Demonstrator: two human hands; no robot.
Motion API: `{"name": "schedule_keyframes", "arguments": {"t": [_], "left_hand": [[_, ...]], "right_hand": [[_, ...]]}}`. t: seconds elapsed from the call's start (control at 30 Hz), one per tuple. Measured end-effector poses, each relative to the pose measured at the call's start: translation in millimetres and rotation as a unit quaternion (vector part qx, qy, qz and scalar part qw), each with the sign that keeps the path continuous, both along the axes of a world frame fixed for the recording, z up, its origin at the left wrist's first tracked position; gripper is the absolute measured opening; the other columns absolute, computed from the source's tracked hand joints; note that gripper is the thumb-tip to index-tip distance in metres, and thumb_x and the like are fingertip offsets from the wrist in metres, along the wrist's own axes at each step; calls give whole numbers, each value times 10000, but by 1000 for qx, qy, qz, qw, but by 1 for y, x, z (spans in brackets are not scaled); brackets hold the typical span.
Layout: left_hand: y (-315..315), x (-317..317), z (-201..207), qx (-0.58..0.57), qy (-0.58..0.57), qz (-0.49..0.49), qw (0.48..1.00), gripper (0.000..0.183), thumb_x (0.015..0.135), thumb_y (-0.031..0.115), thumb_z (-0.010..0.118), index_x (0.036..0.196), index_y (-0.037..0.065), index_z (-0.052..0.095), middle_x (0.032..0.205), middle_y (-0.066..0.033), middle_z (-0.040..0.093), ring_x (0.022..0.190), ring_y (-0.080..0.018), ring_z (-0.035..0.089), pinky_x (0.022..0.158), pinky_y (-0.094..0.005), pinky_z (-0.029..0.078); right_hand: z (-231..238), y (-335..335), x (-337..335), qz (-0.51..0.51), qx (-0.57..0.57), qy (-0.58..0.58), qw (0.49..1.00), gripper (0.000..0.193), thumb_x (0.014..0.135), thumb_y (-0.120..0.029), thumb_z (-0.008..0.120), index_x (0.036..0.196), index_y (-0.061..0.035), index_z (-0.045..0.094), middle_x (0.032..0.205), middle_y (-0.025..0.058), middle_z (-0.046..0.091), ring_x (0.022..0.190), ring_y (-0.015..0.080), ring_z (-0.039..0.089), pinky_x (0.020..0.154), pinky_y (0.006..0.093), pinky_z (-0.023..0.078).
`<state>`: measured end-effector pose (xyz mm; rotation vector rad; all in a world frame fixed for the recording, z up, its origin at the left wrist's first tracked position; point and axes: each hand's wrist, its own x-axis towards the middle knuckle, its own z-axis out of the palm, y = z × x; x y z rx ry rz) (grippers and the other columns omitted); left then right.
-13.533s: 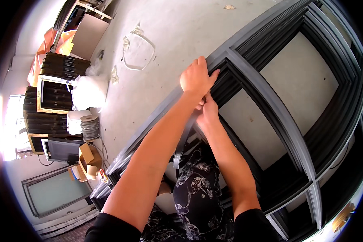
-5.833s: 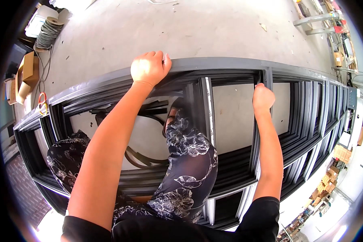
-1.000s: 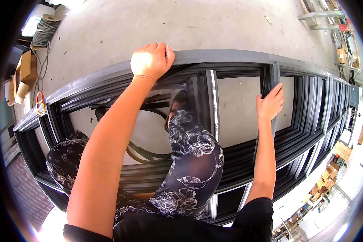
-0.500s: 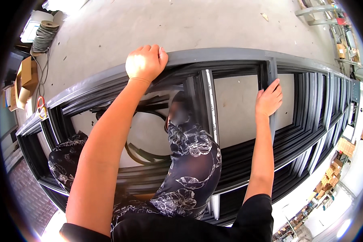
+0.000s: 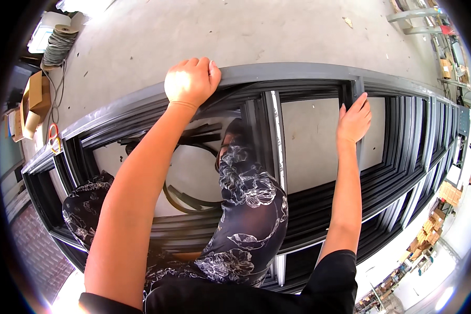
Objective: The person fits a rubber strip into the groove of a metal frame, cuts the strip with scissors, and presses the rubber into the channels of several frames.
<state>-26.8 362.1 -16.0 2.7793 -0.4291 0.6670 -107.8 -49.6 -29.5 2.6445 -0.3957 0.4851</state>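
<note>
A large stack of dark grey metal window frames [image 5: 298, 70] lies before me, with long rails and several crossbars. My left hand [image 5: 192, 81] is closed in a fist over the far top rail, left of the middle. Farther right, my right hand [image 5: 354, 119] rests on an upright crossbar [image 5: 359, 86], thumb on its left side and fingers laid along it. Between my arms, another person's dark floral sleeve [image 5: 251, 193] reaches into the frames; that person's hand is hidden. A crossbar with a pale strip [image 5: 277, 131] stands right of the sleeve.
Black curved strips [image 5: 193, 201] show through the frame openings at left. Orange-handled scissors or a similar looped tool [image 5: 54, 137] hangs at the left end. A cable spool [image 5: 60, 44] and an open cardboard box [image 5: 35, 99] stand far left. Shelves with boxes [image 5: 429, 230] line the right.
My right hand has slid slightly up along the crossbar, toward the far rail. My left hand stays on the rail. The view has shifted slightly.
</note>
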Motion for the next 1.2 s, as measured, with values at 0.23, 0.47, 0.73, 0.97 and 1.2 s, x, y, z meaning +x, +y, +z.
{"name": "schedule_keyframes", "arguments": {"t": [0.23, 0.47, 0.73, 0.97, 1.2], "left_hand": [[0, 0, 1, -5, 9, -8, 1000, 230, 857, 186, 570, 642, 105, 559, 568, -67, 528, 529, -284, 539, 472, -407, 428], [0, -1, 1, -5, 12, 1, 1000, 230, 858, 188, 571, 645, 102, 563, 583, -68, 545, 540, -295, 546, 491, -415, 438], [0, -3, 4, 0, 5, 3, 1000, 225, 849, 180, 570, 638, 104, 556, 579, -63, 542, 535, -287, 545, 488, -407, 443], [-2, 1, 1, 3, -15, -4, 1000, 231, 848, 179, 570, 629, 111, 550, 566, -60, 528, 519, -275, 532, 465, -400, 428], [-1, -2, 0, -3, -13, 8, 1000, 245, 850, 177, 565, 616, 115, 532, 548, -56, 507, 508, -271, 523, 458, -393, 423]], "right_hand": [[0, 3, 14, -18, -15, -3, 1000, 858, 758, -296, 800, 1449, -45, 355, 1269, 120, 535, 1028, 309, 581, 828, 427, 506], [8, 10, 32, -80, 12, 16, 997, 847, 786, -354, 785, 1441, -36, 353, 1209, 112, 556, 1029, 292, 590, 798, 416, 516], [20, 8, -47, -62, 33, 81, 994, 904, 751, -213, 768, 1486, -21, 279, 1305, 142, 508, 1101, 321, 561, 852, 426, 509], [9, -11, -53, -26, 30, 52, 998, 892, 753, -210, 777, 1476, -4, 297, 1269, 160, 521, 1033, 331, 564, 856, 438, 503], [24, 4, -81, -80, 85, 85, 990, 902, 785, -232, 765, 1498, -5, 263, 1335, 182, 489, 1177, 362, 513, 938, 468, 468]]}}
